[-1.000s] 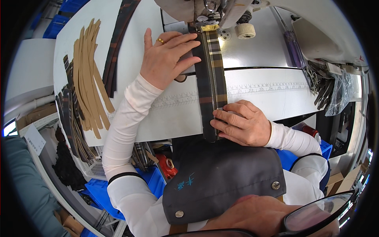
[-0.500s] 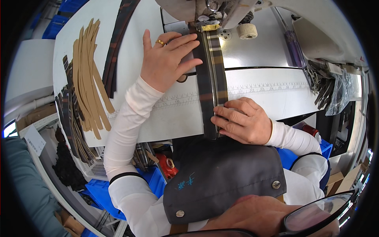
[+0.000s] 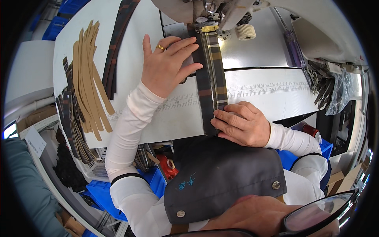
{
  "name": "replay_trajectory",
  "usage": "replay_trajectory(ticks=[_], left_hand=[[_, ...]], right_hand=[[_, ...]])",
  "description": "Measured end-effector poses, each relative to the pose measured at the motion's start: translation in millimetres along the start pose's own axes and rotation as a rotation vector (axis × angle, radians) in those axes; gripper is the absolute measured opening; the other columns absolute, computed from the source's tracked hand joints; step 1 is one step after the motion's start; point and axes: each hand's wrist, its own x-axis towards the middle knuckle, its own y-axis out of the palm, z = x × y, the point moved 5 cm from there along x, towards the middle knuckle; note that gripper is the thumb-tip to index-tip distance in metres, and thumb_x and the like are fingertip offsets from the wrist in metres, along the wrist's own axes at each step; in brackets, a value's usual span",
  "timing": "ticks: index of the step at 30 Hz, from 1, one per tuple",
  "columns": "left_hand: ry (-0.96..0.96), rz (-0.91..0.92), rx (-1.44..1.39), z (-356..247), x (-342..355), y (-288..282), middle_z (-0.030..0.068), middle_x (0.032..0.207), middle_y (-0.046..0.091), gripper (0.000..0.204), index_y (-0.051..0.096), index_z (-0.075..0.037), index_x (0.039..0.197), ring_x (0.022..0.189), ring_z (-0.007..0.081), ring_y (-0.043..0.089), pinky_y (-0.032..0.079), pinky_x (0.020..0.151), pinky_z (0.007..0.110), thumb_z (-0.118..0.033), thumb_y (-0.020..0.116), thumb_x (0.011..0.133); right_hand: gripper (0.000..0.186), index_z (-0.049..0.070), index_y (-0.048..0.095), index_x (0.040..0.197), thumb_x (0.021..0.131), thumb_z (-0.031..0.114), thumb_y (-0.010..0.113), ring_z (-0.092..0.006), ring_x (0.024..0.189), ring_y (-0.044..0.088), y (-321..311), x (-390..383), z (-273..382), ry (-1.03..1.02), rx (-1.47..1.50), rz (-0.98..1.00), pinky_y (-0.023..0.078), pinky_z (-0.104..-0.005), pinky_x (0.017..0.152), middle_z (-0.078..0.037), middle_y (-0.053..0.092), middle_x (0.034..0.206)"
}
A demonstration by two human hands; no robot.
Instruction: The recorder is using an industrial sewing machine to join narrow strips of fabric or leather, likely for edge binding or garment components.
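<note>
A dark plaid fabric strip with a metal zipper [image 3: 214,81] along it runs from under the sewing machine's head [image 3: 221,10] to the table's front edge. Beside the machine's foot area, a yellow piece [image 3: 209,29] sits over the strip's far end. My left hand [image 3: 166,63] lies with spread fingers, its fingertips resting on the strip's left edge close to the foot. Near the strip's front end, my right hand [image 3: 246,124] pinches its right side by the zipper, thumb hidden beneath. The needle cannot be made out.
Tan strips [image 3: 87,83] lie at the left of the white table [image 3: 173,122], near more dark plaid strips [image 3: 114,47]. A printed ruler scale crosses the tabletop. Purple-handled tool [image 3: 293,47] and a clear plastic bag [image 3: 340,93] are at right. Blue bins [image 3: 106,193] stand below.
The zippered strip has slid slightly away from me, under the machine, and its front end has drawn in a little. Both hands stay in nearly the same places.
</note>
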Motion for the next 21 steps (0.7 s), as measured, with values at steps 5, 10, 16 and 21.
replay_trajectory(ticks=[5,10,16,21], left_hand=[[-0.006,0.032,-0.035,2.8,-0.2,1.4,-0.0104,0.120,0.060,0.044,0.066,-0.017,0.111,0.107,0.0143,0.053,0.019,0.103,0.063,-0.044,0.067,0.077],[-0.021,0.057,-0.043,3.7,1.9,2.2,-0.0088,0.121,0.061,0.042,0.066,-0.017,0.113,0.108,0.0155,0.054,0.017,0.104,0.061,-0.040,0.069,0.078],[0.017,0.044,0.031,0.2,2.1,3.1,-0.0093,0.119,0.062,0.037,0.067,-0.018,0.111,0.104,0.0149,0.055,0.018,0.104,0.061,-0.038,0.068,0.079],[0.001,0.019,-0.012,-0.6,0.8,0.0,-0.0108,0.116,0.063,0.037,0.068,-0.017,0.107,0.101,0.0135,0.055,0.020,0.102,0.063,-0.041,0.067,0.079]], right_hand=[[0.042,0.008,0.067,0.106,0.068,0.022,0.076,-0.0226,0.096,0.055,0.1,0.0,0.3,0.000,-0.001,-0.007,0.048,-0.0341,0.080,-0.007,0.060,0.113],[0.043,0.007,0.066,0.107,0.067,0.021,0.076,-0.0223,0.096,0.055,-0.4,0.3,-1.0,0.002,0.010,-0.018,0.048,-0.0337,0.079,-0.007,0.060,0.114],[0.045,0.004,0.065,0.106,0.065,0.021,0.074,-0.0211,0.097,0.055,-3.0,5.3,-5.4,0.002,-0.016,-0.004,0.045,-0.0313,0.078,-0.007,0.060,0.111],[0.036,0.003,0.066,0.102,0.067,0.015,0.070,-0.0210,0.096,0.056,-1.2,1.5,-1.7,-0.042,-0.038,-0.049,0.046,-0.0309,0.076,-0.008,0.061,0.110]])
